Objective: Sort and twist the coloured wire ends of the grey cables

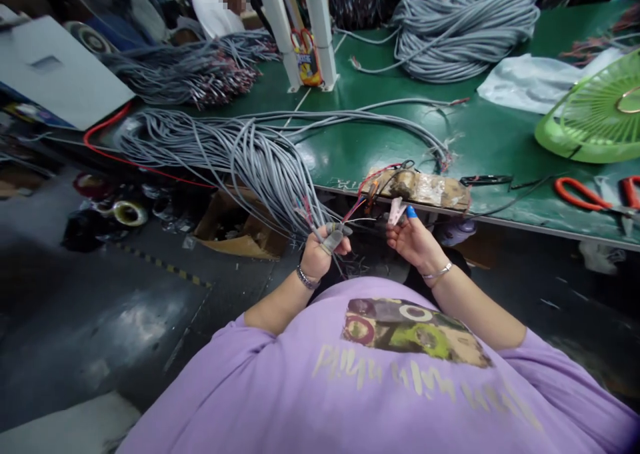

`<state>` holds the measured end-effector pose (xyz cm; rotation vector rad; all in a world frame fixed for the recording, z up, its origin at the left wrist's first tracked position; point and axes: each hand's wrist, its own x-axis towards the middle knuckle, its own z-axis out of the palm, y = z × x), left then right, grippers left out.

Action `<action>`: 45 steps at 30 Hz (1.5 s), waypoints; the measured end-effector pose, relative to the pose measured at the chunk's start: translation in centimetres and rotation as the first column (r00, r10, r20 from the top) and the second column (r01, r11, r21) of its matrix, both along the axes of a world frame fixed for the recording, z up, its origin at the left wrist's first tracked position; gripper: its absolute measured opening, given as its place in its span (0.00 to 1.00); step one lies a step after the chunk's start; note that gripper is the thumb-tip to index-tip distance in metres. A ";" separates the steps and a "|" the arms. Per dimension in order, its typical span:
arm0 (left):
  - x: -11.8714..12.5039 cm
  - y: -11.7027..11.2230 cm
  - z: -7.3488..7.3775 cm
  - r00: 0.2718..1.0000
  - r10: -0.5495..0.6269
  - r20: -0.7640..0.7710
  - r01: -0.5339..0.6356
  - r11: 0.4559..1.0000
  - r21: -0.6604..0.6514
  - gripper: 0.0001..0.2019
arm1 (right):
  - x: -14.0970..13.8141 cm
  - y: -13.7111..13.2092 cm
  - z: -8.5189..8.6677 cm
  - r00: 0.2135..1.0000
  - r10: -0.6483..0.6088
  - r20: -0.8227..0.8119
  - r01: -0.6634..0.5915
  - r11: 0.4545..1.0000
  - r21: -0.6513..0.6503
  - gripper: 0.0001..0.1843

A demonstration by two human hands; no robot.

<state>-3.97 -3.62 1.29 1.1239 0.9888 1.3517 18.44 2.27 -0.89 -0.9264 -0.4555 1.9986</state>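
"Cable bundle (pixel 240 147), position?"

"Left part of the table (pixel 345 154), spilling over the front edge."

"Left hand (pixel 323 249)?"

"Closed on a grey cable end (pixel 315 232), coloured wires (pixel 354 209) fanning out past the fingers."

"Right hand (pixel 414 242)?"

"Apart from the left, fingers partly curled, just off the front edge; I cannot tell whether it grips anything."

"Nearby?"

"Tape-wrapped block (pixel 435 191) along the front edge; red-handled tool (pixel 585 205) farther right, near that edge."

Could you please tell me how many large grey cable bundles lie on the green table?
3: a front bundle, reaching down to the left hand; a rear bundle behind it; and a coil at back right. Others may be hidden.
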 end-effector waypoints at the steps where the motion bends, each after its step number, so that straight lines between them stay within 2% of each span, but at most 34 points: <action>1: 0.1 0.2 0.1 0.999 0.007 0.031 -0.007 1.000 -0.017 0.22 | 0.0 -0.1 0.1 1.000 0.001 0.006 -0.001 1.000 -0.001 0.25; 4: 0.3 0.5 0.1 0.997 0.027 0.075 -0.025 0.999 -0.033 0.22 | 0.0 -0.2 0.6 1.000 0.001 0.021 0.000 1.000 -0.010 0.25; 7: 0.7 0.4 0.1 0.999 0.015 0.050 -0.015 1.000 0.002 0.20 | 0.0 -0.2 1.3 0.999 0.009 0.036 -0.009 1.000 0.022 0.27; 10: 1.5 0.5 -0.2 0.998 -0.002 -0.068 0.007 0.997 0.073 0.15 | -0.3 0.2 2.0 0.998 0.009 0.062 -0.015 0.996 0.091 0.27; 12: 2.0 0.8 -0.6 0.980 0.032 -0.198 0.003 0.985 0.171 0.13 | -0.4 0.4 2.3 0.996 -0.005 0.087 -0.009 0.988 0.151 0.26; 15: 2.7 1.7 -1.3 0.912 0.162 -0.377 -0.005 0.922 0.386 0.11 | -0.6 0.5 2.0 0.985 -0.088 0.152 0.046 0.965 0.257 0.27; 19: 3.1 3.3 -2.1 0.799 0.346 -0.491 0.010 0.809 0.588 0.11 | -1.0 0.6 1.1 0.945 -0.239 0.224 0.151 0.925 0.350 0.29; 21: 3.2 3.8 -2.4 0.748 0.411 -0.521 0.029 0.764 0.644 0.13 | -1.2 0.9 0.7 0.958 -0.199 0.208 0.125 0.938 0.322 0.30; 24: 3.5 4.1 -2.7 0.710 0.451 -0.540 0.088 0.705 0.704 0.12 | -1.6 1.4 0.6 0.988 -0.109 0.105 0.084 0.971 0.222 0.28; 29: 3.9 4.2 -2.9 0.652 0.528 -0.543 0.172 0.595 0.785 0.07 | -2.3 1.7 1.6 0.984 -0.175 -0.041 0.178 0.978 0.109 0.23; 31: 4.0 4.3 -3.0 0.625 0.541 -0.563 0.194 0.591 0.783 0.07 | -2.4 1.6 2.1 0.981 -0.183 -0.064 0.189 0.977 0.097 0.23; 34: 4.1 4.4 -3.1 0.568 0.538 -0.623 0.235 0.620 0.749 0.07 | -2.4 1.4 2.4 0.980 -0.184 -0.076 0.190 0.977 0.091 0.23; 36: 4.2 4.5 -3.0 0.550 0.548 -0.631 0.255 0.609 0.751 0.06 | -2.4 1.4 2.4 0.981 -0.181 -0.075 0.188 0.977 0.101 0.23; 39: 4.4 4.5 -2.6 0.577 0.563 -0.592 0.254 0.565 0.785 0.05 | -2.4 1.4 2.0 0.981 -0.178 -0.078 0.186 0.977 0.101 0.24; 45: 3.4 3.4 -2.0 0.630 0.505 -0.590 0.279 0.562 0.779 0.07 | -1.7 0.9 0.7 0.993 -0.093 -0.070 0.098 0.993 0.066 0.29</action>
